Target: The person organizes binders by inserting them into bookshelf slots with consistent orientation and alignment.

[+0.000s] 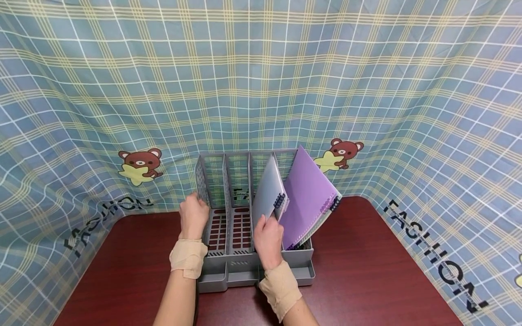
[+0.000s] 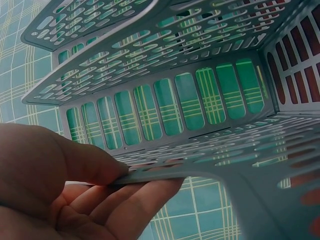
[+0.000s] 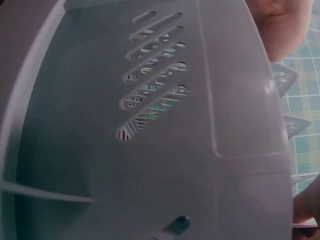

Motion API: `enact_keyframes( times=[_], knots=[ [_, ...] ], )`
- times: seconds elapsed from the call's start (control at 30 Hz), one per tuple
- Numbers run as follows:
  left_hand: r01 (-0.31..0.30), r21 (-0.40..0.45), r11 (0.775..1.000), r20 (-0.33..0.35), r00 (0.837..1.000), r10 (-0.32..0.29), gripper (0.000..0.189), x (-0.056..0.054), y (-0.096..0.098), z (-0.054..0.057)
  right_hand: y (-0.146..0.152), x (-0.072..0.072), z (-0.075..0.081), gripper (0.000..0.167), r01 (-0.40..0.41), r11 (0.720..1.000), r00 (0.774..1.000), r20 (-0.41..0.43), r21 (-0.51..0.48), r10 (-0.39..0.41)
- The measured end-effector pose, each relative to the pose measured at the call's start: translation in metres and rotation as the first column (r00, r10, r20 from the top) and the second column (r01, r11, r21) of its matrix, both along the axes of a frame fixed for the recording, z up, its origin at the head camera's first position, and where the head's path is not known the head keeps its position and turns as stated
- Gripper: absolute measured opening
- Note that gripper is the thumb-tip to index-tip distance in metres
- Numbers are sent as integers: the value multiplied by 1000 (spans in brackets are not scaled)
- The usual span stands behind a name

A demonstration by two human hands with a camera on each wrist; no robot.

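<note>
A grey desk file organizer with several upright compartments stands on the table. My left hand grips the rim of its left side wall; in the left wrist view, thumb and fingers pinch that perforated wall. My right hand holds a silvery-grey loose-leaf notebook with dark rings by its near edge, in the compartment left of the rightmost. A purple ring-bound notebook leans right in the rightmost compartment. In the right wrist view the organizer's front covers most of the picture.
A dark red table carries the organizer. Plaid curtain cloth with bear prints hangs behind and at both sides. Shallow trays run along the organizer's front. Beige wraps cover both wrists.
</note>
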State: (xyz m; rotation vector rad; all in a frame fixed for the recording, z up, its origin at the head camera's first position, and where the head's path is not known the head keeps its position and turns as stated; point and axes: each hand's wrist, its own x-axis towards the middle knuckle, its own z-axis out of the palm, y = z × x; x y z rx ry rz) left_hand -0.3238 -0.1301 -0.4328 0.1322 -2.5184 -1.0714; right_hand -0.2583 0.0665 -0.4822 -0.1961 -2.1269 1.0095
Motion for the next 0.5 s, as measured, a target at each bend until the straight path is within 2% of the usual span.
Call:
enact_keyframes(
  times=[0.13, 0.27, 0.5],
  knots=[
    [2, 0, 1000, -7, 1000, -2, 37, 0, 0, -1, 4, 2, 3, 42, -22, 1000, 998, 63, 14, 21],
    [1, -3, 1000, -7, 1000, -1, 34, 0, 0, 0, 10, 7, 14, 48, -74, 997, 986, 152, 27, 69],
    [-5, 3, 1000, 10, 1000, 5, 46, -1, -1, 0, 16, 13, 23, 48, -119, 993, 966, 234, 24, 110]
  ],
)
